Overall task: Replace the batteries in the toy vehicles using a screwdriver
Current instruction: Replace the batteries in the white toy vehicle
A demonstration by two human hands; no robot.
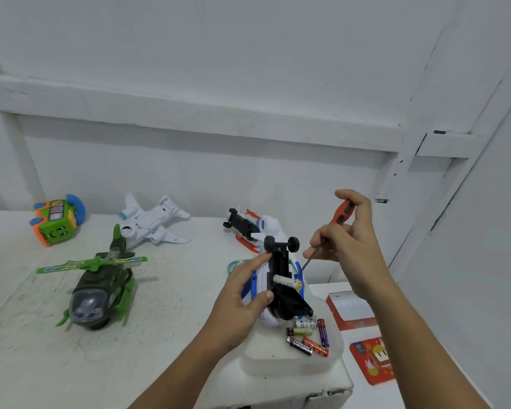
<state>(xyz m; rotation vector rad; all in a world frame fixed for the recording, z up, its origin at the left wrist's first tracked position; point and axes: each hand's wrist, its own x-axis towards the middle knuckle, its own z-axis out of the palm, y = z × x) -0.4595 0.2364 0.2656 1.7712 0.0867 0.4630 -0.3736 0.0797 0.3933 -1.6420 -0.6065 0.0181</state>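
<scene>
Our right hand [347, 240] pinches a screwdriver [340, 213] by its orange handle and upper shaft, fingers curled round it. The tip slants down and left to end just beside the toy's blue edge; whether it touches we cannot tell. Our left hand [242, 296] clamps the white and blue toy vehicle [260, 286], thumb on the near side and forefinger reaching up toward the axle. It holds the toy belly-up, black wheels in the air, above a clear plastic tray [278, 370].

One pale battery [283, 280] lies across the black underside, so we judge the compartment open and the swap itself in hand. Whether this cell is old or fresh we cannot tell. The next move calls for a steady left-hand hold and the cells seated the right way round. Then the tip must come square onto the cover screw, which we cannot make out here.

Both forearms reach in from the lower edge, the right wrist raised and cocked, the left lower and turned inward.

Loose batteries [307, 339] lie in the tray just beside the toy. Farther out on the white table [174, 320] wait a second white vehicle [248, 225] on its back, a green helicopter [98, 287], a white plane [151, 224] and a green-and-orange bus [56, 221]. Red printed cards [372, 360] sit at the right.
</scene>
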